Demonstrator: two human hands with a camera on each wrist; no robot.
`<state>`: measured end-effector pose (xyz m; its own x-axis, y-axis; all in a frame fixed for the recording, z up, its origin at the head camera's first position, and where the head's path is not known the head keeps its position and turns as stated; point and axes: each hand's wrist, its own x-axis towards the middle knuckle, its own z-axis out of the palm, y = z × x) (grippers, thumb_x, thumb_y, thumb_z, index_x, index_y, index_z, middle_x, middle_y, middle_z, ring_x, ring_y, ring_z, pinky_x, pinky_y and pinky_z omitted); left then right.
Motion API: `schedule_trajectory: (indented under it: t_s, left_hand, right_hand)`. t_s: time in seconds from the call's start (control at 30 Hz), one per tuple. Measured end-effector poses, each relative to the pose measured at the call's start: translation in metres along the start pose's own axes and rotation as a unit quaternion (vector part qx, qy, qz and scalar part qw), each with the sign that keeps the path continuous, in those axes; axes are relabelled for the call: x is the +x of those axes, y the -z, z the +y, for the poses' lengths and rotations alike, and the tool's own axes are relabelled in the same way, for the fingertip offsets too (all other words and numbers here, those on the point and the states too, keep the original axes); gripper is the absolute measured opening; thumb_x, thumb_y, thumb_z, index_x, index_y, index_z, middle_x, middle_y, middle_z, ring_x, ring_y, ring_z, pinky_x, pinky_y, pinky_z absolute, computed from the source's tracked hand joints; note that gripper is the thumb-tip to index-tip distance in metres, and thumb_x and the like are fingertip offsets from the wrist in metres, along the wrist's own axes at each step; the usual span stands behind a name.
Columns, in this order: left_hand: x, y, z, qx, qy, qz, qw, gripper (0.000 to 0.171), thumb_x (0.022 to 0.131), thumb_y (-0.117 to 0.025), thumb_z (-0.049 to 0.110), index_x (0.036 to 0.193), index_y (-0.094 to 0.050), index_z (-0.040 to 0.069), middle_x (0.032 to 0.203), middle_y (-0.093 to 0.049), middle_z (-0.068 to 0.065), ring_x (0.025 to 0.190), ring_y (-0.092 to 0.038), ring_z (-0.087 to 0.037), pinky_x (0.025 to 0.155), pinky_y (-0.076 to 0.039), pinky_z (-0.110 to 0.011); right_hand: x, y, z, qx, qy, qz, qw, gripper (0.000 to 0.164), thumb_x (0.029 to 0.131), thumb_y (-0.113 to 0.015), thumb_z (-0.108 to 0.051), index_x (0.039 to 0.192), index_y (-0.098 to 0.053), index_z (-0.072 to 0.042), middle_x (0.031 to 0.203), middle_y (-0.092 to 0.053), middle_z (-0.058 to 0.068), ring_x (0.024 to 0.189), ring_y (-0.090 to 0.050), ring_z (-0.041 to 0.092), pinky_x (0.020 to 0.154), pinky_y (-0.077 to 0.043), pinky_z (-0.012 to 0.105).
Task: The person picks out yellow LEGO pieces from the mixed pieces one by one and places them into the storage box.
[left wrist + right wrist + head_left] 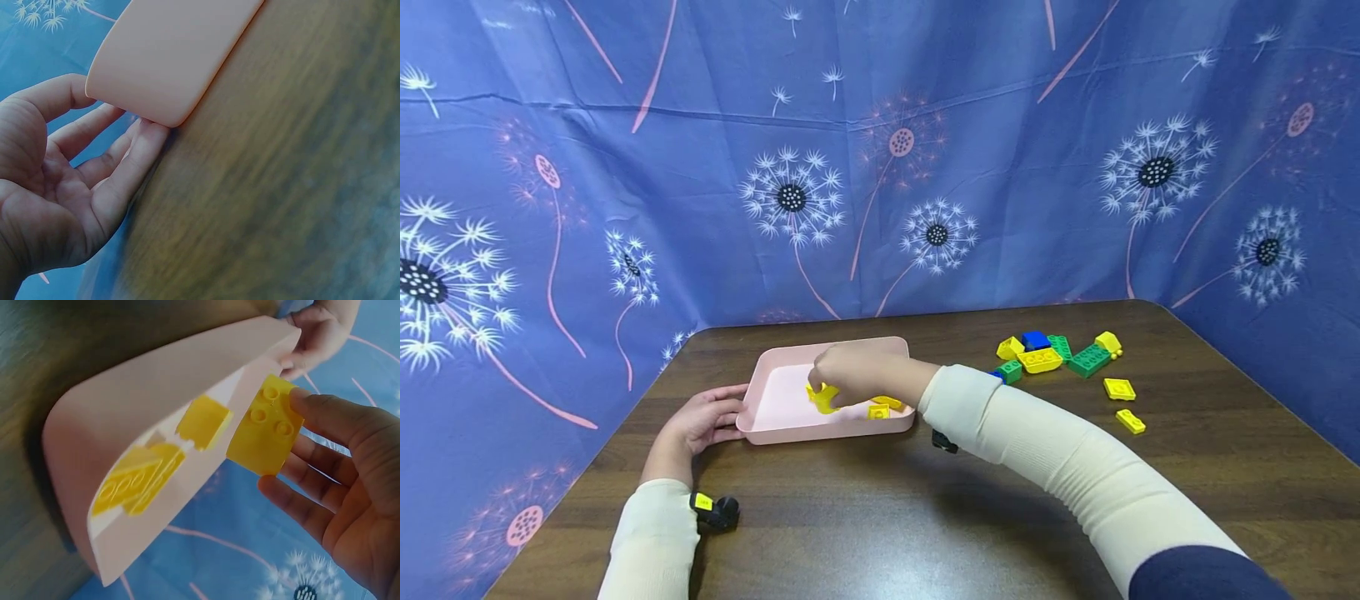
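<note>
In the head view my right hand is over the pink tray, pinching a yellow toy brick. The right wrist view shows this brick tilted, studs facing the camera, between the fingertips of my right hand. Inside the tray, several more yellow bricks lie near its right end. My left hand touches the tray's left end. Seen from the left wrist, the fingers of my left hand rest against the end wall, fairly extended, palm showing.
Blue, green and yellow bricks sit in a loose group at the back right, among them a green brick and a blue brick. Two yellow pieces lie apart nearer the front. A patterned blue cloth hangs behind the wooden table.
</note>
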<state>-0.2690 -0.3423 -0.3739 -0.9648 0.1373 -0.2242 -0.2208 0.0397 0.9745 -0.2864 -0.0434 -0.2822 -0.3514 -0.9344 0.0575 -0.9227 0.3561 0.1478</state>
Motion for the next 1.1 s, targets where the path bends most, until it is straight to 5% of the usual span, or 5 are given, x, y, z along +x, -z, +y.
schedule_trajectory:
  t_s: [0.27,0.73,0.97,1.1]
  left_hand:
    - [0.002,0.0,0.0,0.001,0.002,-0.001,1.0,0.06,0.095,-0.057,0.004,0.149,-0.034,-0.002,0.093,-0.071,-0.002,0.082,-0.069,-0.014,0.071,-0.058,-0.034]
    - [0.002,0.002,-0.001,0.009,0.007,0.007,0.9999,0.061,0.094,-0.058,0.005,0.149,-0.033,-0.002,0.093,-0.07,-0.003,0.082,-0.069,-0.014,0.071,-0.058,-0.033]
    - [0.0,0.005,-0.002,0.005,-0.015,-0.035,0.9992,0.058,0.092,-0.061,0.009,0.145,-0.042,0.0,0.096,-0.071,-0.002,0.086,-0.069,-0.015,0.074,-0.058,-0.034]
    - [0.002,0.003,-0.001,0.01,-0.001,-0.01,0.9999,0.063,0.093,-0.059,0.006,0.149,-0.033,-0.003,0.095,-0.071,-0.003,0.085,-0.069,-0.014,0.073,-0.058,-0.034]
  right_hand:
    - [0.017,-0.009,-0.015,-0.044,-0.028,-0.024,0.998,0.021,0.081,-0.08,-0.024,0.1,-0.074,-0.016,0.098,-0.071,-0.005,0.09,-0.064,0.013,0.076,-0.052,0.027]
    - [0.025,-0.026,-0.014,0.016,-0.074,-0.06,0.995,0.017,0.083,-0.078,-0.016,0.099,-0.073,-0.01,0.098,-0.07,0.0,0.091,-0.064,0.014,0.08,-0.051,0.022]
    - [0.024,-0.031,-0.014,0.01,-0.088,-0.064,0.994,0.013,0.087,-0.074,-0.021,0.096,-0.073,-0.012,0.093,-0.069,-0.002,0.086,-0.062,0.012,0.075,-0.051,0.023]
    - [0.025,-0.033,-0.013,0.015,-0.089,-0.064,0.994,0.012,0.088,-0.073,-0.022,0.095,-0.073,-0.012,0.091,-0.069,-0.002,0.083,-0.062,0.012,0.073,-0.051,0.023]
